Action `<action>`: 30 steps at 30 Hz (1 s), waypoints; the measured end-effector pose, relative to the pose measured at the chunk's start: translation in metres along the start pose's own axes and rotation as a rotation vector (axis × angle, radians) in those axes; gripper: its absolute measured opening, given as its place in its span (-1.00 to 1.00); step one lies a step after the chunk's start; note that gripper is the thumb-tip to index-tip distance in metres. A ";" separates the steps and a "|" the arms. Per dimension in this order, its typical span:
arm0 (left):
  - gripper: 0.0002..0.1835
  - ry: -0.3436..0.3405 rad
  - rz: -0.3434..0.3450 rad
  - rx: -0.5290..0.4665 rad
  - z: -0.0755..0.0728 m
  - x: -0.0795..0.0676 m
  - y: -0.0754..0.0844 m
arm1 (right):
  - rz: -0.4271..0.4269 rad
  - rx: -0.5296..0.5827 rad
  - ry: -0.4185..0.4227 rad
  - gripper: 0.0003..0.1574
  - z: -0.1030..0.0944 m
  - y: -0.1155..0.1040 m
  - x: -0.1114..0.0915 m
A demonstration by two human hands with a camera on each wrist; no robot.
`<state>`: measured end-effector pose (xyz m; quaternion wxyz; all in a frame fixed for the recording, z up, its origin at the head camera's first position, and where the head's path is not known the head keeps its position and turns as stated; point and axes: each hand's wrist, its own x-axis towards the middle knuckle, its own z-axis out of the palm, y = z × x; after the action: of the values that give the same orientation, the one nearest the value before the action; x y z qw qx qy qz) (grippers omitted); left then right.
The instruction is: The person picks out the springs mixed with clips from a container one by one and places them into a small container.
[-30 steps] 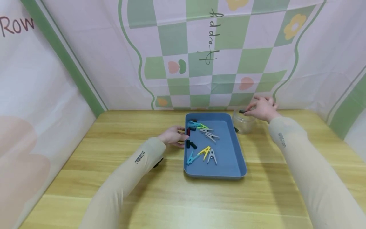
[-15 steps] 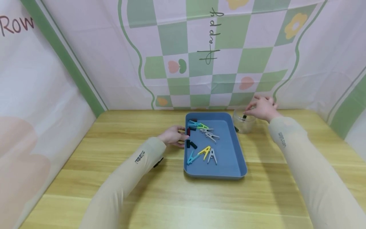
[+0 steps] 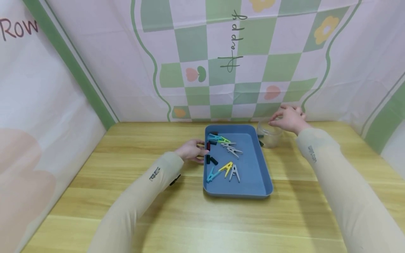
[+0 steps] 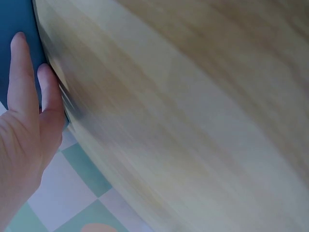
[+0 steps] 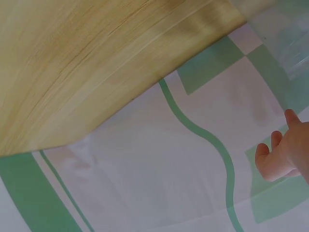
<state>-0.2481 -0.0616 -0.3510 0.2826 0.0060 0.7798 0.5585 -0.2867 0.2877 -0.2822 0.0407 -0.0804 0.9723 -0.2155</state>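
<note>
My left hand (image 3: 191, 150) is at the left wall of a blue tray (image 3: 253, 168); its extended fingers rest against the tray's side in the left wrist view. Inside the tray are several clothespins: yellow (image 3: 227, 168), blue (image 3: 212, 175) and grey ones. Small dark cylinders (image 3: 213, 160) and a dark red one (image 3: 208, 146) lie along its left wall. My right hand (image 3: 290, 119) is over the mouth of a clear round jar (image 3: 271, 135), with no object visible between its fingers. Small dark pieces (image 3: 261, 143) show at the jar's left side.
The wooden table (image 3: 164, 218) ends at a printed cloth backdrop (image 3: 221, 80) just behind the tray and jar. The jar stands close to the tray's right wall. A small black object (image 3: 175, 180) shows beneath the left sleeve.
The small dark cylinder in my right fingers tipped upright, then left them; another dark piece now shows at the jar's left side. My left hand and the tray have stayed put.
</note>
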 end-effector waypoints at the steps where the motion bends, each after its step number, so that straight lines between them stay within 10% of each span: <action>1: -0.38 0.000 0.000 -0.001 0.000 0.000 0.000 | -0.001 -0.002 0.000 -0.52 0.000 -0.001 0.000; 30: -0.38 0.004 -0.003 0.006 -0.001 0.003 -0.003 | -0.111 0.027 0.012 -0.44 0.006 -0.046 0.003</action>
<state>-0.2504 -0.0627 -0.3543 0.2818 0.0045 0.7822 0.5557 -0.2829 0.2438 -0.2685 0.0241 -0.1325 0.9635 -0.2313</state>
